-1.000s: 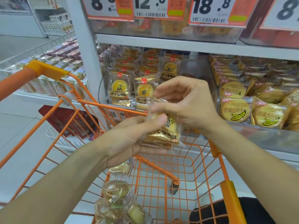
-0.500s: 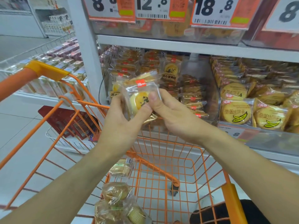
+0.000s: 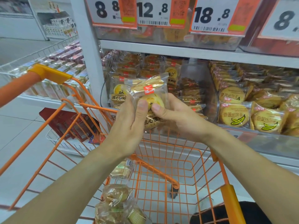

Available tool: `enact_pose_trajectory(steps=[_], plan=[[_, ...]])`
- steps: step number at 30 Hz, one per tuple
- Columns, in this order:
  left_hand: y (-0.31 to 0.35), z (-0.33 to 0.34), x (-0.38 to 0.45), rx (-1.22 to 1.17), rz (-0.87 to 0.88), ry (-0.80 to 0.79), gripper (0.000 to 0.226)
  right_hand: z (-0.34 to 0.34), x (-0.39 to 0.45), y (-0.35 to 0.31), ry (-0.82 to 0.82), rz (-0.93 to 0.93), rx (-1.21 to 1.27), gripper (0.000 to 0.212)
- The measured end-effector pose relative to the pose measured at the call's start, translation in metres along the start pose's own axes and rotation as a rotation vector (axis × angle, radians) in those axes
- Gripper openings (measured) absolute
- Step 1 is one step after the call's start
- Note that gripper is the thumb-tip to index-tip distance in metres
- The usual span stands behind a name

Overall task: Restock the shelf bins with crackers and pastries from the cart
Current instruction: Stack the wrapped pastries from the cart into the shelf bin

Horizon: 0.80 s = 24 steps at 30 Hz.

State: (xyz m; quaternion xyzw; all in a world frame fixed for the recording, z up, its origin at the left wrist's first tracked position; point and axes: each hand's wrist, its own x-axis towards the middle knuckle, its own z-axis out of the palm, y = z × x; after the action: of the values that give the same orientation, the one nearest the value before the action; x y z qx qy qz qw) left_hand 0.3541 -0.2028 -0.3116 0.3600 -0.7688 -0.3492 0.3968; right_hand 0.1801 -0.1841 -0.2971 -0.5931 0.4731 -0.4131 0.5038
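Note:
My left hand [image 3: 129, 125] and my right hand [image 3: 179, 117] together hold a small stack of wrapped egg-yolk pastry packs [image 3: 150, 94], thumbs pressed on the front pack. The stack is upright, right in front of the clear shelf bin [image 3: 207, 88] that holds the same pastries. Below my arms is the orange cart [image 3: 161, 167], with several wrapped pastries [image 3: 118, 201] lying in its near left corner.
A bin of banana cracker packs [image 3: 234, 115] stands to the right. Price tags [image 3: 210, 15] hang from the shelf above. A low wire rack of boxed goods [image 3: 64, 60] runs along the left, and red boxes [image 3: 69, 125] lie in a floor basket.
Both hands lifted the pastry packs from over the cart up to the bin's front and turned them upright; since half a second ago they moved slightly right.

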Motion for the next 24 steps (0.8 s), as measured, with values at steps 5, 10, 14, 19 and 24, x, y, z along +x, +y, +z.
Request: enact_pose_trajectory(steps=[5,10,14,19,24], plan=[[-0.017,0.001,0.001,0.330,-0.077,-0.088,0.079,-0.024,-0.001,0.006,0.201,-0.042,-0.151,0.072],[-0.034,0.001,-0.004,0.922,-0.079,-0.346,0.087,-0.057,0.014,0.012,0.454,-0.025,-0.384,0.068],[-0.035,0.003,-0.004,0.924,-0.062,-0.311,0.087,-0.070,0.048,0.021,0.583,0.031,-0.444,0.068],[-0.036,0.005,-0.005,0.902,-0.066,-0.304,0.086,-0.074,0.087,0.024,0.566,0.170,-0.638,0.064],[-0.033,0.007,-0.005,0.884,-0.076,-0.283,0.085,-0.066,0.096,0.023,0.702,0.252,-0.588,0.077]])
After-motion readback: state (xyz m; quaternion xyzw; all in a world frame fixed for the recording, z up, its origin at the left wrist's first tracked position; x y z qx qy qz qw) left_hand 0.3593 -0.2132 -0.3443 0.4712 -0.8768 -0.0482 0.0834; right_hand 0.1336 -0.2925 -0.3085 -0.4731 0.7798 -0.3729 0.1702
